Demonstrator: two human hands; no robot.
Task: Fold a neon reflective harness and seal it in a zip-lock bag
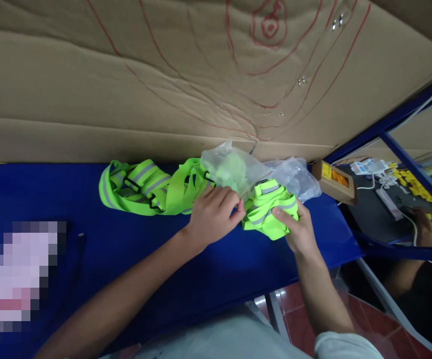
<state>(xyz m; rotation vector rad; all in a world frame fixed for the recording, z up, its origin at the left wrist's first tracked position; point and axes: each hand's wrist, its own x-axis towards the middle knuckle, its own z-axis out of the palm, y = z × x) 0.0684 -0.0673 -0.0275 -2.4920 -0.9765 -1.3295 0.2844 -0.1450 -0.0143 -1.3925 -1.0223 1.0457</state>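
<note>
My right hand [301, 228] grips a folded bundle of neon-yellow reflective straps [270, 212] with grey stripes, thumb on top. Just left of it, my left hand [214, 215] is closed in a pinch at the lower edge of a clear plastic bag [226, 167]. Something neon yellow shows through the plastic. Partly behind my left hand, a loose heap of reflective straps [150, 182] with black buckles lies on the blue table [126, 259]. A second clear bag [296, 177] rests behind the bundle.
A cardboard wall [156, 94] with red drawn lines stands behind the table. To the right are a small brown box [335, 182] and a blue metal frame [410, 162]. Beyond it, a co-worker's hand [428, 227] is near white cables and yellow pieces. A dark cable [76, 254] lies left.
</note>
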